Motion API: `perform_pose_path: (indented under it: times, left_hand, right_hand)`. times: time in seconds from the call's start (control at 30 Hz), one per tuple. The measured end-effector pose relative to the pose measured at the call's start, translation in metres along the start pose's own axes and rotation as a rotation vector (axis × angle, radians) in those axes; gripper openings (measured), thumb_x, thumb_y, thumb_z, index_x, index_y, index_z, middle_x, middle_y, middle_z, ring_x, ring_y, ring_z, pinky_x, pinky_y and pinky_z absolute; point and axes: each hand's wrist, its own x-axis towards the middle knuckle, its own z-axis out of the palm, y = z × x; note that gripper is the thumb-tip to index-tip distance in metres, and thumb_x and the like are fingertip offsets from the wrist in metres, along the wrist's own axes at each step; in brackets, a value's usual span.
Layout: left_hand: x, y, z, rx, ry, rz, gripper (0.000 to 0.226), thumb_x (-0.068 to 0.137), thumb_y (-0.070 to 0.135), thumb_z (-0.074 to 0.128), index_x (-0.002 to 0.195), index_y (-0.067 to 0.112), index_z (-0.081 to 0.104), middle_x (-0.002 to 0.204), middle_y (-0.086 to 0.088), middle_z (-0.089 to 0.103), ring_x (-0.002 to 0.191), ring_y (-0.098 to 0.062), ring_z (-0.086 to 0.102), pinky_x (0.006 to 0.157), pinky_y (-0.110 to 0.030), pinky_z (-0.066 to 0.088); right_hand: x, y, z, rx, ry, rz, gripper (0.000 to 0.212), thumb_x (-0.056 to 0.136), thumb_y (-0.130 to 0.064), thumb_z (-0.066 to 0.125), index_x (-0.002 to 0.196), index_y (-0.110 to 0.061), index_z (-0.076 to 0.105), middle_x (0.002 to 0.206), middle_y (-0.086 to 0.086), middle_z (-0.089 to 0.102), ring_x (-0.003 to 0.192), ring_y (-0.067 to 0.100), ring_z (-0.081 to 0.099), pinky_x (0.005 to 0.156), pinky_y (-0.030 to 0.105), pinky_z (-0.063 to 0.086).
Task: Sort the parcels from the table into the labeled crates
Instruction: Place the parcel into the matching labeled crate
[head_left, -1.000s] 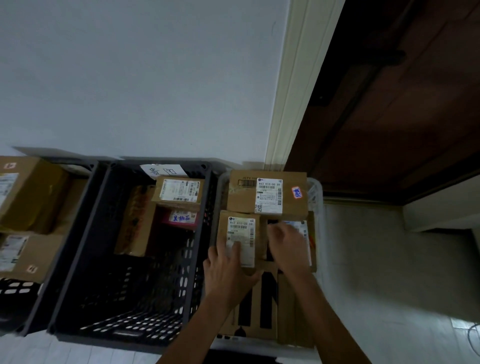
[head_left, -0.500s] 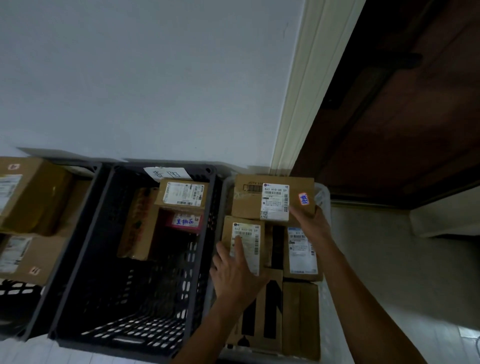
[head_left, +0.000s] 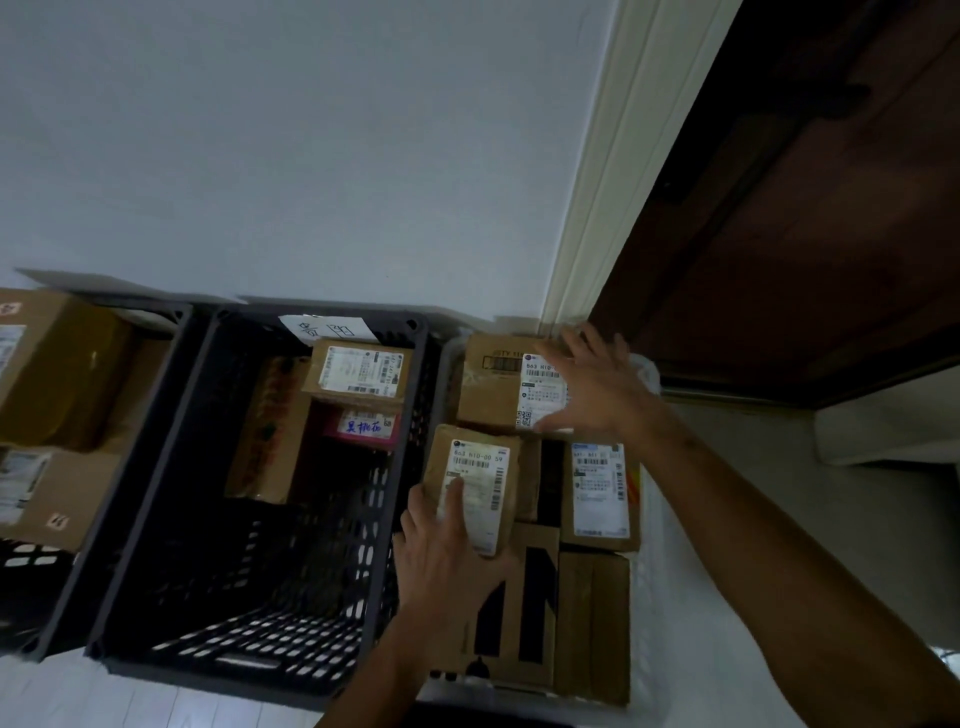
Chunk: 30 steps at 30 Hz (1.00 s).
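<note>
The parcels (head_left: 488, 387) are matt brown cardboard, some with glossy clear tape and smooth white paper shipping labels (head_left: 475, 496). The middle crate (head_left: 156, 514) is dark grey perforated plastic, dull in finish; a handwritten paper sheet (head_left: 324, 328) lies on its rim at 12 o'clock. The wall (head_left: 291, 156) is smooth, matt, pale paint. At 2 o'clock the door (head_left: 831, 218) is dark brown wood with a faint sheen, framed by cream moulded trim (head_left: 605, 187).

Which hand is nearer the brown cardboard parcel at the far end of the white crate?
Right. The right hand lies on that brown cardboard parcel; the left hand rests on a nearer small parcel.
</note>
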Motion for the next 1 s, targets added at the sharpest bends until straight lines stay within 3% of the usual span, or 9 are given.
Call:
perform_pose_path:
  times: [0.07,0.2,0.37,0.47,0.63,0.8,0.9,1.0]
  left_hand:
    - [-0.003,-0.003,0.001,-0.009,-0.007,-0.019,0.105,0.064,0.082,0.053,0.144,0.037,0.002,0.147,-0.008,0.001,0.136,-0.031,0.026,0.112,-0.046,0.034]
    - [-0.013,-0.005,0.007,-0.024,0.016,-0.022,0.11,0.051,0.088,0.031,0.145,0.037,0.008,0.149,-0.008,0.004,0.136,-0.031,0.027,0.11,-0.046,0.035]
    - [-0.016,-0.011,0.015,-0.03,0.021,-0.029,0.109,0.053,0.088,0.037,0.145,0.036,0.011,0.152,-0.012,0.006,0.137,-0.032,0.027,0.112,-0.047,0.033]
    - [-0.02,-0.011,0.019,-0.032,0.02,-0.021,0.105,0.056,0.086,0.045,0.142,0.038,0.01,0.152,-0.014,0.009,0.135,-0.032,0.028,0.11,-0.047,0.036]
    - [-0.02,-0.017,0.021,-0.073,0.104,0.004,0.098,0.058,0.077,0.063,0.139,0.037,0.026,0.147,-0.013,0.024,0.128,-0.033,0.041,0.099,-0.051,0.047]
    - [-0.017,-0.012,0.017,-0.059,0.14,0.014,0.095,0.061,0.078,0.058,0.14,0.034,0.029,0.148,-0.016,0.024,0.129,-0.036,0.039,0.1,-0.052,0.045]
    - [-0.011,-0.003,0.011,-0.056,0.131,0.006,0.097,0.063,0.075,0.064,0.143,0.031,0.03,0.151,-0.018,0.021,0.133,-0.037,0.036,0.105,-0.053,0.043]
    - [-0.006,0.005,0.006,-0.04,0.138,0.01,0.101,0.061,0.08,0.056,0.144,0.029,0.032,0.153,-0.019,0.02,0.135,-0.038,0.033,0.106,-0.053,0.04]
  right_hand:
    - [0.014,0.002,-0.003,-0.051,-0.08,0.005,0.132,0.063,-0.083,0.07,0.16,-0.034,-0.005,0.169,0.01,-0.006,0.155,0.035,-0.007,0.119,0.069,-0.002]
    - [0.019,0.001,-0.001,-0.183,-0.188,-0.041,0.143,0.058,-0.085,0.072,0.158,-0.034,-0.017,0.167,0.016,-0.012,0.153,0.041,-0.003,0.116,0.071,0.002]
    - [0.007,-0.009,0.004,-0.157,-0.109,-0.05,0.134,0.065,-0.084,0.068,0.159,-0.03,-0.011,0.162,0.021,0.011,0.146,0.041,0.018,0.119,0.063,0.013]
    - [-0.02,-0.014,0.006,-0.041,-0.025,0.001,0.128,0.067,-0.081,0.068,0.16,-0.03,-0.003,0.16,0.019,0.013,0.145,0.039,0.018,0.119,0.057,0.014]
    - [-0.062,-0.026,0.015,0.165,0.046,0.264,0.126,0.065,-0.08,0.071,0.158,-0.032,-0.001,0.16,0.02,0.014,0.147,0.042,0.018,0.118,0.063,0.017]
    - [-0.102,-0.034,0.044,0.442,0.163,0.648,0.123,0.065,-0.083,0.067,0.156,-0.029,0.004,0.15,0.021,0.024,0.136,0.044,0.031,0.112,0.06,0.027]
    - [-0.112,-0.042,0.059,0.45,0.164,0.771,0.119,0.068,-0.087,0.061,0.155,-0.026,0.007,0.147,0.021,0.026,0.133,0.042,0.034,0.111,0.058,0.028]
    - [-0.107,-0.05,0.067,0.419,0.192,0.846,0.119,0.068,-0.09,0.056,0.155,-0.024,0.011,0.146,0.021,0.029,0.13,0.041,0.037,0.11,0.055,0.03]
